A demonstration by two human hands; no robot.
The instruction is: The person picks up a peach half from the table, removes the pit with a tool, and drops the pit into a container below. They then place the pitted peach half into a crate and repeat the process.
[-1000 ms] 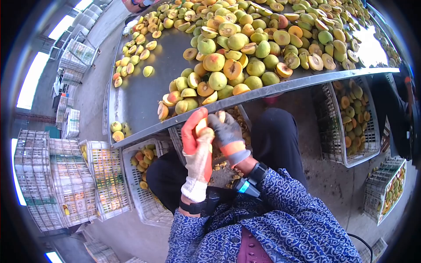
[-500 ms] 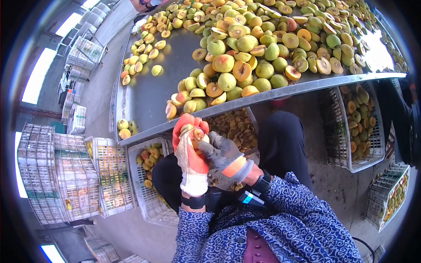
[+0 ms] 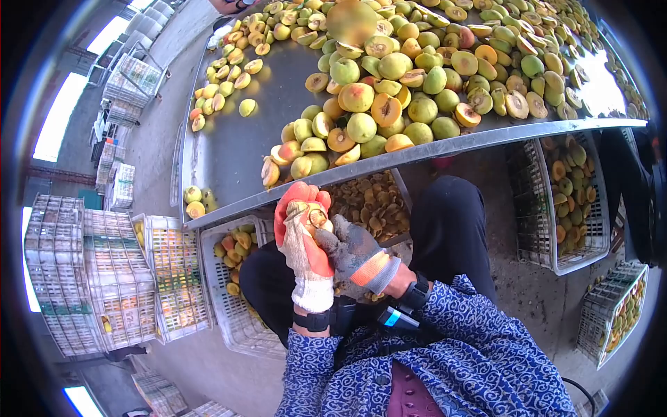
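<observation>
My left hand point(image 3: 303, 235), in a white glove with an orange-red coated palm, is closed around a cut peach half point(image 3: 317, 217). Its brownish hollow shows between the fingers. Against the lower edge of that fruit presses my right hand point(image 3: 356, 251), in a dark grey glove with an orange band. Its fingers are curled together, and whatever they hold is hidden. Both hands are over my lap, just below the metal table's rim point(image 3: 389, 165). Many whole and halved peaches point(image 3: 361, 128) lie heaped on the table.
A crate of brown cut pieces point(image 3: 368, 201) stands under the table between my knees. Crates of peaches flank it at left point(image 3: 240, 316) and right point(image 3: 564, 208). Stacked crates point(image 3: 118, 278) stand farther left. Another person's arm point(image 3: 233, 5) shows at the top.
A blurred yellow-brown round shape has appeared over the heap at the top. My right hand has shifted slightly down, and the peach half in my left hand shows more clearly.
</observation>
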